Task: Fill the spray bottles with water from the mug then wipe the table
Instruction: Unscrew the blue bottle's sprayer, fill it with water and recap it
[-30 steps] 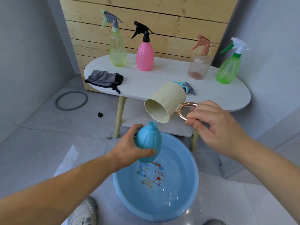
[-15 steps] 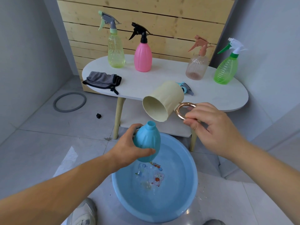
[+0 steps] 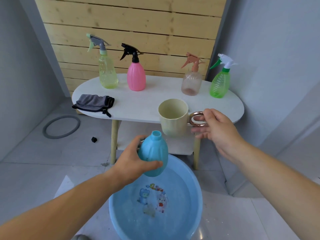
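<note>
So the left hand point(image 3: 133, 161) grips the uncapped bottle point(image 3: 154, 153) over the basin point(image 3: 200, 201), and the right hand point(image 3: 220, 129) just pinches the mug point(image 3: 173, 118) by its ring handle above the basin's far rim — loose hold, so it could swing or drop. The bottle's a bit tilted too — water might slosh out.

Basin point(image 3: 194, 185) rim cut off below, left fingers point(image 3: 137, 140) partly behind blue bottle point(image 3: 154, 153), black floor object point(image 3: 93, 139) unidentifiable

bright, even daylight; soft shadows; wide-angle bending at edges; slight overall softness
</note>
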Demonstrator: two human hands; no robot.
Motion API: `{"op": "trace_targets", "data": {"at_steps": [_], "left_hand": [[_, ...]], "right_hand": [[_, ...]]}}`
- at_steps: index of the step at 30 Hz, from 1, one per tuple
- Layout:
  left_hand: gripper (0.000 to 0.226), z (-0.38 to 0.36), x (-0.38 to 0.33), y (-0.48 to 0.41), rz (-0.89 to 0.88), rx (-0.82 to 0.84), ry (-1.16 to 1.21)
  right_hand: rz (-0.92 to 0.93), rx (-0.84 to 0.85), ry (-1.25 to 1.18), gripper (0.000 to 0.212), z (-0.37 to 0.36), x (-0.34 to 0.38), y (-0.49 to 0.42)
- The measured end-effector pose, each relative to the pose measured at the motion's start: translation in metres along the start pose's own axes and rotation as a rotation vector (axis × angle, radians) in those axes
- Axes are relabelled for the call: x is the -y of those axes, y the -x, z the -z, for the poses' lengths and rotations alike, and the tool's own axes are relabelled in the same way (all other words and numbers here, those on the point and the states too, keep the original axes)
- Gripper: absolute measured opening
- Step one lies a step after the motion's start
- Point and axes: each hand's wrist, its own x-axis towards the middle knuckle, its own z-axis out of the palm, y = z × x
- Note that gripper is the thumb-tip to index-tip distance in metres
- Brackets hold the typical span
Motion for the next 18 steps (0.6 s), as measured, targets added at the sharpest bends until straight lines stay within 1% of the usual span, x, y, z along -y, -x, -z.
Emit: {"op": "trace_targets", "data": {"at_steps": [5,9,14,15,18], "left_hand": [[0.086,-0.015,-0.025,-0.012,-0.030,0.051,-0.015],[0.082,-0.029,-0.038,-0.025,-0.047,0.083,-0.010],[0.078,-0.045,-0.046,-0.046,-0.070,0.102,-0.008],[0.079,-0.047,-0.047,-0.051,-0.075,0.111,-0.012],[0.081,-0.051,-0.047,-0.062,-0.093,0.134,-0.028]], "right_hand": [[-0.076,-0.192,-0.067,0.034,0.045,0.006,-0.057],[-0.184,-0.284,-0.059,0.035,0.078,0.001,-0.092],[-0.230,-0.282,0.077,0.026,0.098,-0.016,-0.117],[-0.235,-0.274,0.091,0.027,0.102,-0.019,-0.121],[-0.267,-0.267,0.084,0.020,0.109,-0.022,-0.131]]}}
